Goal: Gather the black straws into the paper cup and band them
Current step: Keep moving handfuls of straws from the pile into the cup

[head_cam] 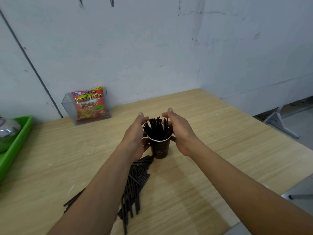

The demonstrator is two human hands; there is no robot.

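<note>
Two bare forearms enter from the lower edge and converge toward the middle of the wooden tabletop [228, 150]. Beneath and beside the left forearm lies a fan of loose straws [133, 187], black, flat on the tabletop, their far ends reaching almost to the base of the paper cup [160, 149]; a few more show to the left of that forearm.

The paper cup, dark brown with a pale rim, stands upright near the centre of the tabletop. A bundle of standing straws [157, 127] fills it, their tops splaying above the rim.

The left hand [135, 138] is cupped against the left side of the bundle, fingers curled round the standing straws and thumb lying by the cup's wall just below the rim. The right hand [181, 133] mirrors it on the right side, fingers curled round the same bundle, thumb touching the cup near the rim. The index fingertips of both hands rise slightly above the straw tops. A thin pale strand shows at the rim beside the left thumb; what it is cannot be told.

At the far left edge, against the white wall, a clear plastic holder [67, 107] contains a red snack packet [89, 106]. Further left, a green tray [17, 141] holds a shiny metal vessel [7, 131], only partly in view.
</note>
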